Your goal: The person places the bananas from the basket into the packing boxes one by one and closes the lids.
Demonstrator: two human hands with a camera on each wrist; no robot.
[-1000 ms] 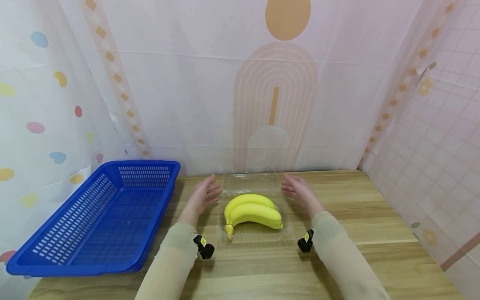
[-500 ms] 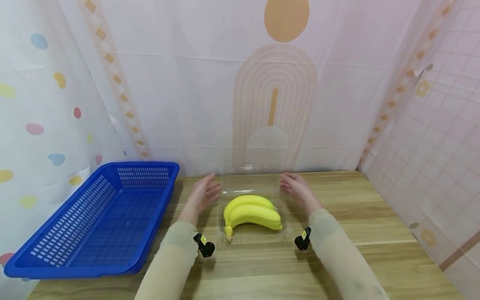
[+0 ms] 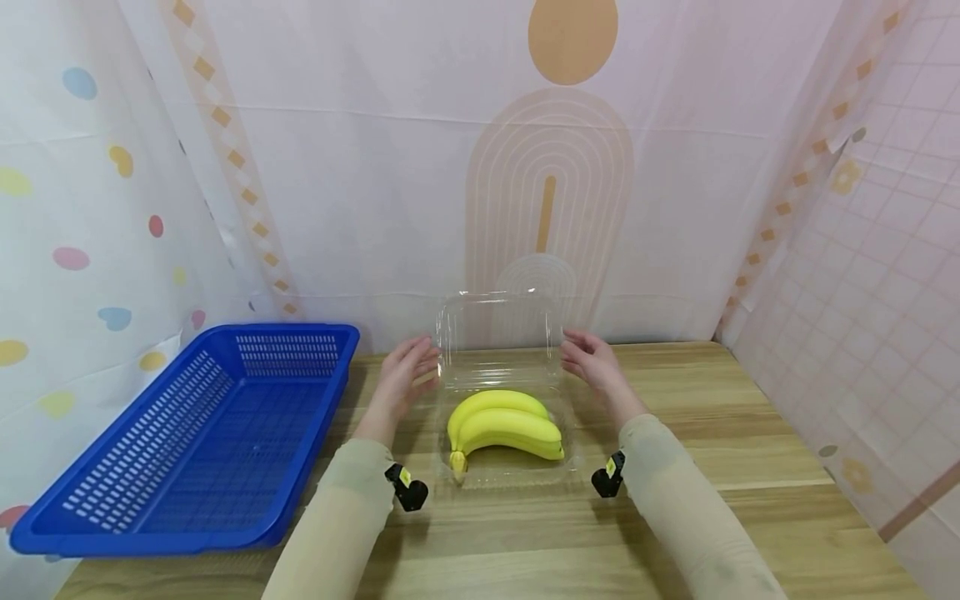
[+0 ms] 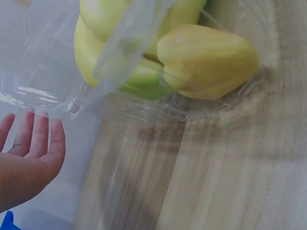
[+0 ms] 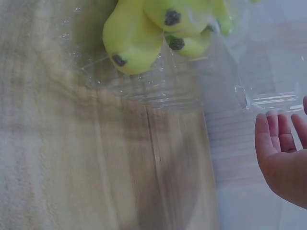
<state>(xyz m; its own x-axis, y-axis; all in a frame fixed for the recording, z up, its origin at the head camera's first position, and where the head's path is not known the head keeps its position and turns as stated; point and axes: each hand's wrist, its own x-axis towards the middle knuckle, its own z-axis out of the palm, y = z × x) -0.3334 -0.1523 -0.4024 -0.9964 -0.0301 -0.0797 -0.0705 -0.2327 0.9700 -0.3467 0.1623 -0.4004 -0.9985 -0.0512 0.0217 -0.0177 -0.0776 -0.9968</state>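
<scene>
A clear plastic clamshell box [image 3: 566, 473] lies on the table with its lid [image 3: 498, 329] raised at the back. Inside its base rests a bunch of yellow bananas [image 3: 506, 423], stem end toward the left. My left hand [image 3: 405, 375] is at the lid's left side, and in the left wrist view its fairly straight fingertips [image 4: 56, 127] reach the lid's edge. On the opposite side, my right hand [image 3: 596, 367] has its extended fingertips [image 5: 272, 117] at the lid's right edge. Neither hand's fingers curl round the plastic.
A blue plastic basket [image 3: 300, 458] with slotted walls stands on the left of the wooden table [image 3: 510, 550]. Patterned cloth [image 3: 375, 208] hangs behind the table and along both sides.
The lid has risen from lying back to standing nearly upright. Both hands have moved up slightly beside it, while the bananas and basket stay put.
</scene>
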